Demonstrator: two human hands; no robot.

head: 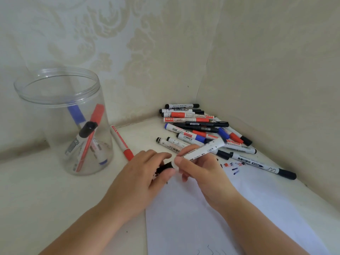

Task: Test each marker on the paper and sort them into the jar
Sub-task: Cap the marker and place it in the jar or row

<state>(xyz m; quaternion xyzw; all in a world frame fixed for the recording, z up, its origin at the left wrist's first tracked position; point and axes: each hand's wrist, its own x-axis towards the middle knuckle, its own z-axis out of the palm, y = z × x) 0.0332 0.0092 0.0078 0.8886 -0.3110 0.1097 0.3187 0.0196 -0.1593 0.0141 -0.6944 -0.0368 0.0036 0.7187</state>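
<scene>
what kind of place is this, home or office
Probably a home: cream damask-patterned wallpaper meets in a corner, and a clear plastic jar and loose pile of whiteboard markers sit on an off-white tabletop.

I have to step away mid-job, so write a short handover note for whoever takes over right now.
Right hand grips a white marker; left hand pinches its black cap at the marker's end.
The clear jar at left holds three markers.
One red marker lies beside the jar.
The pile of markers sits in the corner.
The paper has a few test marks.
Left: finish this one, then test and sort the pile.
</scene>
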